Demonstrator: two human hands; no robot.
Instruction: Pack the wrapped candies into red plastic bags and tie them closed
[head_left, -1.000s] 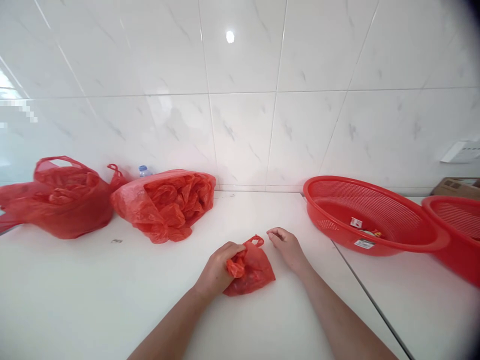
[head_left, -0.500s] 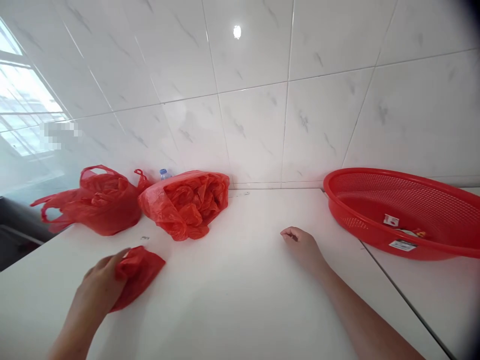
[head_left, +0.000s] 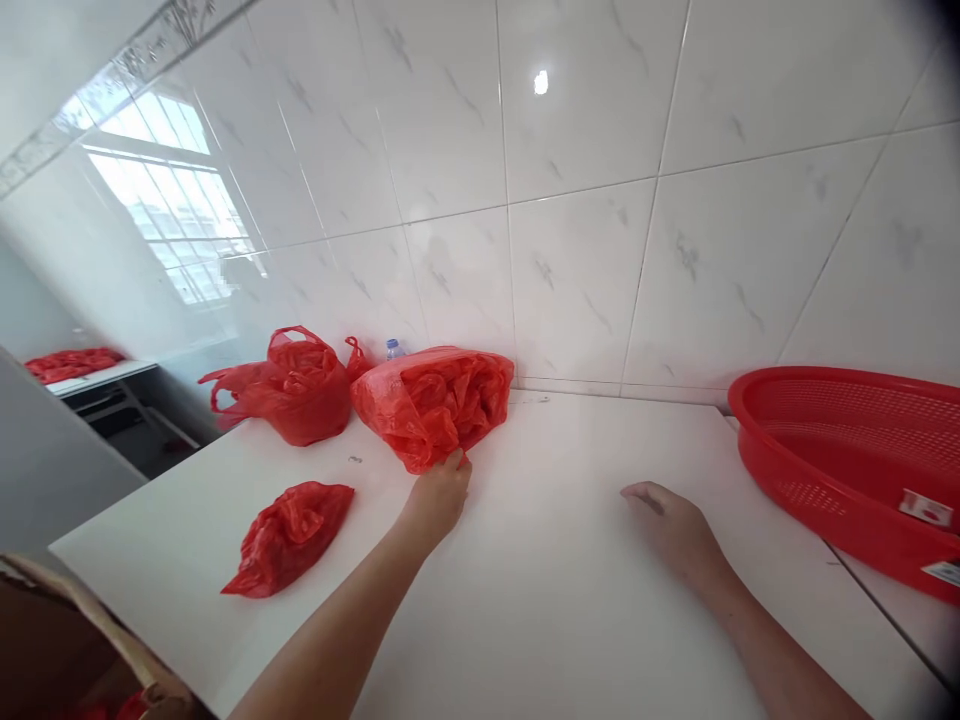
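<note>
My left hand point(head_left: 441, 495) reaches forward to the near lower edge of a large open red plastic bag point(head_left: 442, 405) stuffed with crumpled red plastic. Its fingers are closed on that edge, with the fingertips partly hidden. To the left of my forearm, a smaller crumpled red plastic bundle point(head_left: 292, 535) lies by itself on the white table point(head_left: 540, 600). My right hand point(head_left: 675, 525) hovers over or rests on the table at the right, fingers curled together, and nothing shows in them.
A handled red bag point(head_left: 304, 390) stands at the back left, near a blue-capped bottle point(head_left: 394, 348). On the right sits a red perforated basket point(head_left: 795, 460). A cardboard box point(head_left: 112, 640) is at the lower left. The tiled wall point(head_left: 577, 260) borders the table's back.
My left hand has let go of the small red bundle and moved right to the large bag's edge. The view has turned left. My right hand stays curled.
</note>
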